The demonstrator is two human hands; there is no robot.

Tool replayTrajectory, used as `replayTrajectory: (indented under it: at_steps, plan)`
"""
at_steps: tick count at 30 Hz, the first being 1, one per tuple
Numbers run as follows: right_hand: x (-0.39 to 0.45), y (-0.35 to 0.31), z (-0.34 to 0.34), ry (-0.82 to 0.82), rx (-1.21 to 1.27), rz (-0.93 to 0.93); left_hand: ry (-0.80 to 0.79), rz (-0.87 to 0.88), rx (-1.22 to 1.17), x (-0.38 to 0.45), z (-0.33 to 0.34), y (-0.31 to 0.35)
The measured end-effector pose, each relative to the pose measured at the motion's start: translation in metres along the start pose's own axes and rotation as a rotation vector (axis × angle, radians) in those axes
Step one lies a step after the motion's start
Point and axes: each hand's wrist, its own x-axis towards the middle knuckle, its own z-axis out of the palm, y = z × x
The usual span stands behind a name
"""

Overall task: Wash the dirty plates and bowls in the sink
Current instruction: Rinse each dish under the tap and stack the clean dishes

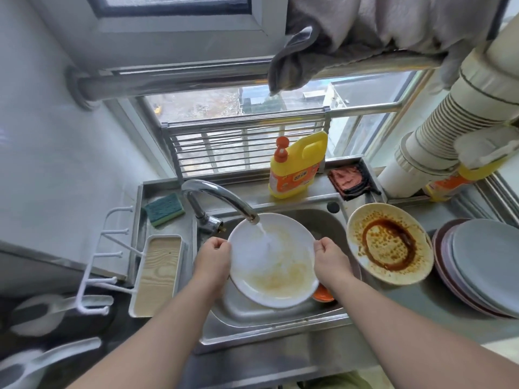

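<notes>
A white plate [280,279] smeared with yellowish sauce hangs tilted over the steel sink [269,318]. My left hand [214,255] grips its left rim and my right hand [330,258] grips its right rim. Water runs from the tap [222,196] onto the upper part of the plate. A second plate [389,244], covered in dark brown sauce, sits on the counter right of the sink. An orange dish [323,294] shows partly under the held plate, inside the sink.
A stack of grey and pink plates [483,265] stands at the far right. A yellow detergent bottle [295,167] and a green sponge [164,209] sit behind the sink. A wooden tray [157,276] lies left of it. Stacked paper cups [438,136] lean at the upper right.
</notes>
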Motion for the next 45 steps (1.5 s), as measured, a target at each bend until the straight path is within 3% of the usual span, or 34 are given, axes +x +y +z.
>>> replayTrajectory:
  at_steps: [10,22,34,45]
  plan:
    - [0.001,-0.014,0.034,0.024,0.043,-0.075,0.112,0.065,0.050,-0.011,-0.019,-0.007]
    - [0.012,-0.048,0.052,0.005,-0.005,-0.228,0.279,0.264,0.125,-0.007,-0.041,-0.025]
    - [0.029,-0.049,-0.006,0.188,-0.133,-0.437,0.149,0.062,-0.159,0.009,0.008,-0.036]
    - [0.032,-0.045,-0.058,0.331,-0.131,-0.488,0.057,0.037,-0.329,0.017,0.053,-0.002]
